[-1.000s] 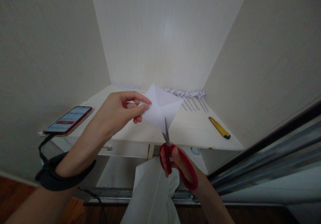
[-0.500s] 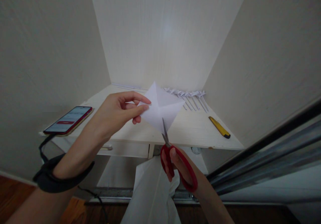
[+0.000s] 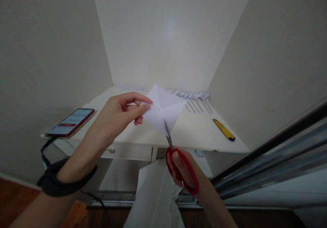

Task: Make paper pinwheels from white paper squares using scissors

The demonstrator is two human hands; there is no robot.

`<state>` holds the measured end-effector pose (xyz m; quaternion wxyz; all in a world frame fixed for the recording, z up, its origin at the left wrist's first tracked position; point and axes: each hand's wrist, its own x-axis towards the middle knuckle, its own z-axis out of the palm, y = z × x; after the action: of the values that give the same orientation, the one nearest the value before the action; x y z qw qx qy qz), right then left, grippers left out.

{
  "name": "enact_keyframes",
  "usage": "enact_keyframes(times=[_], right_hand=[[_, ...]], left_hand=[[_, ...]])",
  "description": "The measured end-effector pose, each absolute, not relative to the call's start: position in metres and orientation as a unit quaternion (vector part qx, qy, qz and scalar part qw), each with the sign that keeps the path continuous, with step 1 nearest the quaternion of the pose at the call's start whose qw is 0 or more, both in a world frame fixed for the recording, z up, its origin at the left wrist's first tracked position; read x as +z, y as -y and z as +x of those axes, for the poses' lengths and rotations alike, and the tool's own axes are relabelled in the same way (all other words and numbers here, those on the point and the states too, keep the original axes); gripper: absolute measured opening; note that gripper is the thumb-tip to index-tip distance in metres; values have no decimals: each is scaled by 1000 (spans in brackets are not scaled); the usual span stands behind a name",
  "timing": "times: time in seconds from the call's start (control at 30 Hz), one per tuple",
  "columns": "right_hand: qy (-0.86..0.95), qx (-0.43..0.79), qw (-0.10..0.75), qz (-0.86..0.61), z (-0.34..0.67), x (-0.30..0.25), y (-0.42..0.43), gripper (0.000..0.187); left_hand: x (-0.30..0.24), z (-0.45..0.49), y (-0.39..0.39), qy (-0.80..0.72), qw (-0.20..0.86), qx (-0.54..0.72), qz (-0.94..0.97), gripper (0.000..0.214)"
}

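Observation:
Between the thumb and fingers of my left hand (image 3: 130, 109) is the left corner of a square piece of white paper (image 3: 165, 107). The sheet is creased along its diagonals and held above the desk with one corner toward me. My right hand (image 3: 180, 166) has its thumb and fingers through the handles of red-handled scissors (image 3: 169, 143). The scissor blades are parted at the paper's near corner, one of them lying over its face. Whether a slit has been cut there I cannot make out.
On the white desk (image 3: 143, 136) lie a phone (image 3: 71, 122) at left and a yellow box cutter (image 3: 224, 130) at right. Several folded paper pinwheels (image 3: 201, 97) on thin sticks lie along the back, with thin paper sticks (image 3: 129, 88) at back left. Walls enclose three sides.
The scissors' handles have shifted slightly right and the blades stand a little differently at the near corner. The paper and my left hand have moved slightly left.

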<state>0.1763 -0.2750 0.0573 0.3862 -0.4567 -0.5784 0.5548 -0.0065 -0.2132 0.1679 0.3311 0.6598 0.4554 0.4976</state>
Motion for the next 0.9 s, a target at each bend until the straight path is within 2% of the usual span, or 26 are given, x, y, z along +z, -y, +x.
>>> enact_keyframes(times=[0.1,0.17,0.27,0.37,0.47,0.67,0.9], right_hand=[[578,557,396,-446,175,53,273,60],[578,558,409,-433,174,53,272,59],[572,564,426,-417,172,54,274,60],[564,571,435,-408,171,54,276,59],[555,577,441,-406,172,51,278,58],[551,573,451,-405,170,44,276,55],[540,586,443,-411,166,57,278,61]], left_hand=[[161,2,218,-439,326,558,624,31],[152,8,221,-437,328,585,599,34],[137,17,222,-452,349,544,615,14],[124,21,221,-471,339,452,678,30],[118,22,222,-478,326,411,705,44],[117,24,225,-474,340,399,708,43],[122,24,227,-486,355,389,698,42]])
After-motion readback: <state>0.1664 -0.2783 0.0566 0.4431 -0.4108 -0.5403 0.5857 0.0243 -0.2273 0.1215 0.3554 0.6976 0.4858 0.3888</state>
